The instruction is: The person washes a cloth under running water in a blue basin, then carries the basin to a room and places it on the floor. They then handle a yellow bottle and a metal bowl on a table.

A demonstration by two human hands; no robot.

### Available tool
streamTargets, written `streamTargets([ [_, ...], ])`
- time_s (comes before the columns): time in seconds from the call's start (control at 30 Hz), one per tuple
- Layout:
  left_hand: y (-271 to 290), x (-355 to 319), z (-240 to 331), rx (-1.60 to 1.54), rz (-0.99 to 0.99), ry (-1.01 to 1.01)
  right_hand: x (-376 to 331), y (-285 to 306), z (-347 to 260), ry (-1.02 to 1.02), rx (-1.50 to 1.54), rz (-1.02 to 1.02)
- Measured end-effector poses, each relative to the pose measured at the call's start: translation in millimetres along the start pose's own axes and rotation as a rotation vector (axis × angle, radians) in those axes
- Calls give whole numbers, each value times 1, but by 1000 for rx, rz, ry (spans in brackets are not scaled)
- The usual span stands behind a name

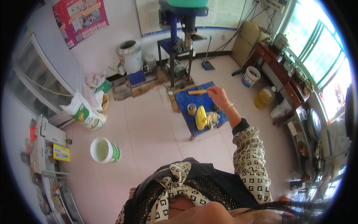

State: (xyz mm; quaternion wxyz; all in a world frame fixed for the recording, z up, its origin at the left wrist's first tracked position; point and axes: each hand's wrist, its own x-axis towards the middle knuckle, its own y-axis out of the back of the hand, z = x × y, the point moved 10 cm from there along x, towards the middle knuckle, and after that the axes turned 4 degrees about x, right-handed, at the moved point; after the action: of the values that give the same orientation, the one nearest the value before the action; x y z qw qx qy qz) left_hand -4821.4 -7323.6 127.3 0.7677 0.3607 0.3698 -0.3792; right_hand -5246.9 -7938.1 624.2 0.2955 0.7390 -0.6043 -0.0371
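My right hand [218, 96], with a bracelet on its wrist, is stretched out over the far right part of a low blue table [182, 100]. Its fingers are curled closed. Right by the fingertips is a short light-brown stick, like a wooden handle [196, 92]; whether they grip its end I cannot tell. Nearer to me on the table stand a small round tin [191, 109] and a bright yellow object [201, 118] whose kind is unclear. A crumpled pale cloth [213, 119] lies beside the yellow object. My left hand is out of the picture.
A machine on a dark stand [173, 48] rises behind the table. A white bucket [101, 150] and a sack [84, 112] stand at left. On the right are a pail [250, 77], a jug of yellow liquid [265, 98] and a red-brown desk [270, 61]. A dustpan [207, 65] rests near the back wall.
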Motion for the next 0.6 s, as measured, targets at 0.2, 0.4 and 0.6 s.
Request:
streamTargets([
  [0.2, 1, 82, 147, -163, -22, -92, 176, -18, -113, 306, -238, 33],
  [0.4, -20, 129, 269, -139, -19, -146, 355, 6, -209, 556, -318, 309],
  [0.6, -64, 156, 464, 41, -68, -200, 519, 5, -279, 686, -817, 530],
])
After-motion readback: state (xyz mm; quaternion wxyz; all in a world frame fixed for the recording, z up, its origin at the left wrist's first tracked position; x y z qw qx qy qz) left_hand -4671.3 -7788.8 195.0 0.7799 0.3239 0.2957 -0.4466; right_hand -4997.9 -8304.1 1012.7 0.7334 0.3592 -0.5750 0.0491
